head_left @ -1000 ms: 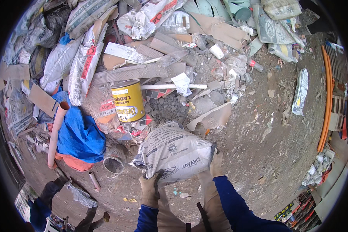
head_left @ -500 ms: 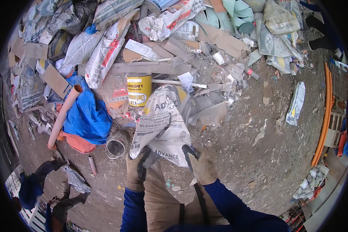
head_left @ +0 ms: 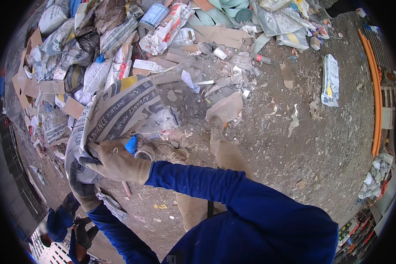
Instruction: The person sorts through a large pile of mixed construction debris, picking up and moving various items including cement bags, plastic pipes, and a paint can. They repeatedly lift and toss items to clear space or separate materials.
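Brown dirt ground (head_left: 277,158) bears a heap of mixed sacks and cardboard (head_left: 81,53) and, far right, long orange pipes (head_left: 376,114). A grey-and-white printed sack (head_left: 125,105) is held up at the person's front left. The beige-and-grey gloved right hand (head_left: 116,161) clasps its near edge; the similarly gloved left hand (head_left: 82,190) holds its lower end, fingers partly hidden.

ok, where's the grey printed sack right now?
Head view, left of centre: the grey printed sack is in the gloved left hand and right hand, overlapping the rubbish pile in view.
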Tool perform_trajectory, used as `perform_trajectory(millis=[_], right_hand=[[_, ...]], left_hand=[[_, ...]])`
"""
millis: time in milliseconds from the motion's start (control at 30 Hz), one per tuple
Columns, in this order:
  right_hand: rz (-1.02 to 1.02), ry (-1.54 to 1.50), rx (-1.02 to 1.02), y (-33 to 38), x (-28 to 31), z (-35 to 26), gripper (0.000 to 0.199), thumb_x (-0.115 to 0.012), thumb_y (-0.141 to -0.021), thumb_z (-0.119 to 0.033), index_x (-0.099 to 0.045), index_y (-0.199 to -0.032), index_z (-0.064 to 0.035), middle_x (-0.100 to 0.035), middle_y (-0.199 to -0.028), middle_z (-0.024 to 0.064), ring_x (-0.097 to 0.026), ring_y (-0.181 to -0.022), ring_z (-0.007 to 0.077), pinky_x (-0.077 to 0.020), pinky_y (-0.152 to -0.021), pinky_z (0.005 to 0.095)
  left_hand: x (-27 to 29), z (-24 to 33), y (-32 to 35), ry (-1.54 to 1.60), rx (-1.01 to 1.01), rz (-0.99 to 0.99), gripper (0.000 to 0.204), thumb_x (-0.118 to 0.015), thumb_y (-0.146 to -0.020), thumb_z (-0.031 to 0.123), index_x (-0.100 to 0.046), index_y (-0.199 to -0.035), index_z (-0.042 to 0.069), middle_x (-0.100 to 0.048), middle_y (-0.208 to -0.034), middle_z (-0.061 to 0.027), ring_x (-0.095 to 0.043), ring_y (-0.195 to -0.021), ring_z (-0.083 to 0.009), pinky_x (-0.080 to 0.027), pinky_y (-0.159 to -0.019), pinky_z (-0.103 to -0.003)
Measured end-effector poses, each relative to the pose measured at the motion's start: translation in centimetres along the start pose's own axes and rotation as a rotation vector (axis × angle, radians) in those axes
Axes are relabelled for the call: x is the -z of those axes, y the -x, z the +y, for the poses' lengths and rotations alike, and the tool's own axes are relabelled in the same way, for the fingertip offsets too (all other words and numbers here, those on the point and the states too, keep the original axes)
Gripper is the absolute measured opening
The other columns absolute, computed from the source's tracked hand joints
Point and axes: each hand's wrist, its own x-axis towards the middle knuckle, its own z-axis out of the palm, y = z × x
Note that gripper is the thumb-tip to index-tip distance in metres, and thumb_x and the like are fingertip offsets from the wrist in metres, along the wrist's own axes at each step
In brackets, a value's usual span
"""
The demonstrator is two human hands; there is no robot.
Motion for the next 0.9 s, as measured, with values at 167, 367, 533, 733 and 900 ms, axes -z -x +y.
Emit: perform_trajectory(millis=[167,367,533,733,900], right_hand=[[-0.094,-0.293,-0.028,5.7,5.3,0.3,0.041,-0.067,-0.096,-0.03,-0.054,-0.124,-0.0024,-0.067,-0.108,0.0235,-0.069,-0.1,0.0397,-0.0549,-0.087,0.0477],[-0.55,0.593,-0.906,35.3,26.4,17.7,0.052,-0.057,-0.094,-0.046,-0.07,-0.113,-0.0005,-0.069,-0.118,0.0286,-0.064,-0.115,0.0456,-0.0503,-0.1,0.053],[-0.066,0.755,-1.639,61.3,47.6,16.6,0.058,-0.061,-0.092,-0.046,-0.07,-0.112,0.0082,-0.068,-0.117,0.0341,-0.064,-0.12,0.0449,-0.0481,-0.107,0.0471],[-0.069,0.536,-1.361,64.7,48.0,10.6,0.045,-0.064,-0.092,-0.036,-0.07,-0.099,0.0077,-0.073,-0.086,0.0243,-0.074,-0.084,0.0326,-0.0572,-0.077,0.0429],[-0.599,0.379,-0.862,52.7,38.5,7.2,0.048,-0.062,-0.095,-0.041,-0.069,-0.113,0.003,-0.073,-0.086,0.018,-0.072,-0.084,0.0284,-0.0546,-0.077,0.0399]], left_hand=[[4.2,3.4,12.1,-0.089,-0.116,0.399,0.046,-0.059,-0.102,0.022,-0.055,-0.142,0.0,-0.062,-0.14,-0.0139,-0.062,-0.125,-0.0275,-0.051,-0.107,-0.047],[10.0,-4.5,25.7,0.173,-0.208,0.528,0.045,-0.065,-0.097,0.018,-0.059,-0.138,0.0,-0.063,-0.139,-0.011,-0.06,-0.128,-0.027,-0.048,-0.112,-0.047],[14.9,-16.4,36.9,0.142,-0.173,0.579,0.044,-0.063,-0.097,0.019,-0.06,-0.136,-0.002,-0.064,-0.136,-0.0125,-0.061,-0.126,-0.0276,-0.05,-0.11,-0.046],[18.0,-38.4,57.2,0.212,-0.032,0.77,0.04,-0.065,-0.094,0.017,-0.063,-0.131,0.0,-0.069,-0.128,-0.0109,-0.065,-0.119,-0.028,-0.051,-0.106,-0.044],[14.3,-54.3,72.8,0.632,0.249,0.989,0.047,-0.072,-0.085,0.022,-0.065,-0.126,0.003,-0.071,-0.12,-0.0095,-0.067,-0.106,-0.0338,-0.051,-0.099,-0.049]])
